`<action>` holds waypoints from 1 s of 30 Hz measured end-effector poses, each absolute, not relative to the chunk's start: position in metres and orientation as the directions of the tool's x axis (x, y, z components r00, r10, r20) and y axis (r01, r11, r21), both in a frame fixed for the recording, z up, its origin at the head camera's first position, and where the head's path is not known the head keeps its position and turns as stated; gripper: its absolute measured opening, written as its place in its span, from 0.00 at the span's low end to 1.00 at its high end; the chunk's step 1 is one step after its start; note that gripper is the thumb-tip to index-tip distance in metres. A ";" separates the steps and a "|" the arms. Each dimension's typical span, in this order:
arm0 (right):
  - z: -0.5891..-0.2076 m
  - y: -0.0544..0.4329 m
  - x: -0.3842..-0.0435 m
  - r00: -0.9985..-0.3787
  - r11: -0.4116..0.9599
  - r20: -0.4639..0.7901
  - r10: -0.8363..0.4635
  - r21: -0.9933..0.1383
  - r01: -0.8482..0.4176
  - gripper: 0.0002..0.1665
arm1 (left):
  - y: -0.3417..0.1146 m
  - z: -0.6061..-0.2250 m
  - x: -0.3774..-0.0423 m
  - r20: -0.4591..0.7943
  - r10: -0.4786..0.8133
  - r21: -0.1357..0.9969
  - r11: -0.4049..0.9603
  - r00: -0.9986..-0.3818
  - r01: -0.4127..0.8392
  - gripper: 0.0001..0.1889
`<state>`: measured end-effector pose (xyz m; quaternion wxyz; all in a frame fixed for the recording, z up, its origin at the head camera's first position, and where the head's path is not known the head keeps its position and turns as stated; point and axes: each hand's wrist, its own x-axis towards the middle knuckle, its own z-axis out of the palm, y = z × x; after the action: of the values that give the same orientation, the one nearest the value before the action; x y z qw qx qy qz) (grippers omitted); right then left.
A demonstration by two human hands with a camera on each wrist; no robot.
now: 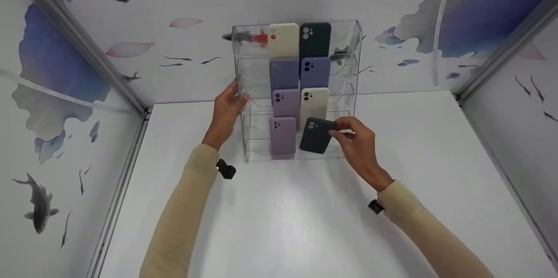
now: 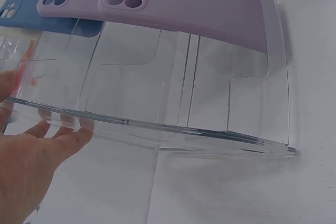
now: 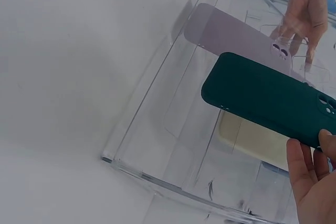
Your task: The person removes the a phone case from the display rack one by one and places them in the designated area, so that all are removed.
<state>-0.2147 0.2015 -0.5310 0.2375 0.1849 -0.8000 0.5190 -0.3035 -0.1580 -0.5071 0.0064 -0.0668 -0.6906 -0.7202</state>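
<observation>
A clear tiered display rack (image 1: 257,144) stands on the white table, holding several phone cases in two columns. My right hand (image 1: 358,145) pinches a dark green phone case (image 1: 317,135) by its upper right corner. That case is tilted in front of the bottom tier, overlapping a cream case (image 1: 314,101) behind it. In the right wrist view, thumb and fingers grip the green case (image 3: 257,90) near its camera holes. My left hand (image 1: 227,110) holds the rack's left side wall, thumb on the front, fingers behind, as the left wrist view also shows. Beside the green case sits a light purple case (image 1: 283,137).
Higher tiers hold another light purple case (image 1: 285,103), two blue-purple cases (image 1: 284,74), a cream case (image 1: 285,45) and a second dark green case (image 1: 320,42). A patterned white wall (image 1: 192,77) rises behind the rack. Metal rails (image 1: 117,199) edge the table's sides.
</observation>
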 end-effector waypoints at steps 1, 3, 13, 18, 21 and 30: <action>-0.532 0.201 -0.214 -0.819 0.385 0.572 -0.051 -0.745 -0.544 0.17 | -0.158 -0.507 -0.303 0.106 0.084 0.994 -0.048 -0.991 0.102 0.36; -0.534 0.199 -0.211 -0.821 0.375 0.568 -0.055 -0.750 -0.544 0.17 | -0.159 -0.507 -0.303 0.107 0.084 0.993 -0.047 -0.991 0.104 0.36; -0.543 0.186 -0.200 -0.855 0.352 0.511 -0.089 -0.787 -0.507 0.16 | -0.158 -0.508 -0.302 0.128 0.090 0.990 -0.063 -0.988 0.123 0.37; -0.550 0.179 -0.197 -0.869 0.354 0.483 -0.112 -0.797 -0.489 0.17 | -0.159 -0.509 -0.302 0.122 0.093 0.992 -0.047 -0.988 0.118 0.37; -0.553 0.174 -0.197 -0.872 0.349 0.472 -0.127 -0.802 -0.485 0.18 | -0.160 -0.509 -0.302 0.116 0.083 0.993 -0.027 -0.990 0.114 0.37; -0.562 0.163 -0.196 -0.893 0.345 0.417 -0.166 -0.824 -0.449 0.16 | -0.159 -0.510 -0.302 0.126 0.076 0.992 -0.020 -0.989 0.125 0.36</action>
<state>-0.1958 0.1634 -0.5619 0.1311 0.1901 -0.8097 0.5396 -0.3022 -0.1590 -0.5096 0.0174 -0.0716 -0.6998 -0.7105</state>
